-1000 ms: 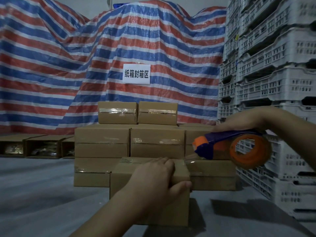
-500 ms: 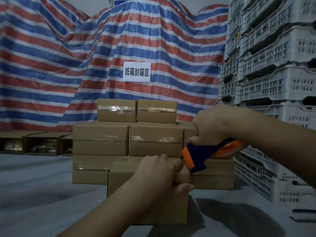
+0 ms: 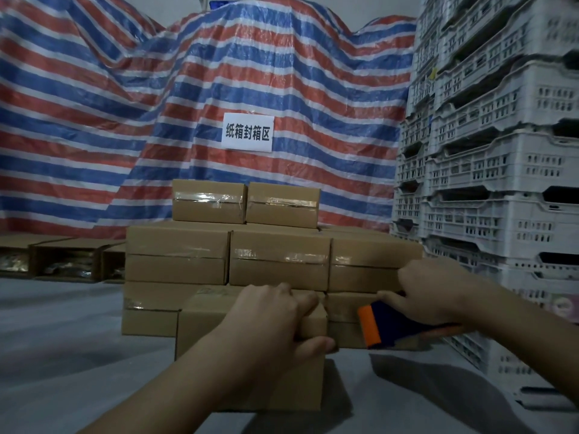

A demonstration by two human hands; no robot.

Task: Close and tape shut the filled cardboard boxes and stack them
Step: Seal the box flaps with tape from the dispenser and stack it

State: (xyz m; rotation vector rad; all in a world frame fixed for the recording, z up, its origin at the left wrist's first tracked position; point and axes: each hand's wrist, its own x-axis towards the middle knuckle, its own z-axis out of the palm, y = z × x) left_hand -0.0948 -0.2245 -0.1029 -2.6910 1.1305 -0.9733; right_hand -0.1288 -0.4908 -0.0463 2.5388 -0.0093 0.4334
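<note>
At lower centre of the frame the left hand (image 3: 275, 321) clamps the near right top corner of a closed cardboard box (image 3: 200, 327), fingers curled over the top and the thumb pressed against its front face. Just right of that box, the right hand (image 3: 435, 292) is wrapped around the handle of a blue-and-orange tape dispenser (image 3: 380, 324), its orange front edge pointing toward the box's right end; whether the edge touches the cardboard is hard to say in the dim light. The box stands on a grey floor (image 3: 62, 339), directly in front of a stack of taped boxes (image 3: 279, 261) in the middle of the frame, three tiers high with two smaller ones on top. At left centre, open boxes (image 3: 67, 261) sit in a row on the floor. A red, white and blue striped tarp (image 3: 125, 120) fills the background, carrying a white paper sign (image 3: 247, 132) with printed characters. White slotted plastic crates (image 3: 501, 167) rise in columns along the right edge.
</note>
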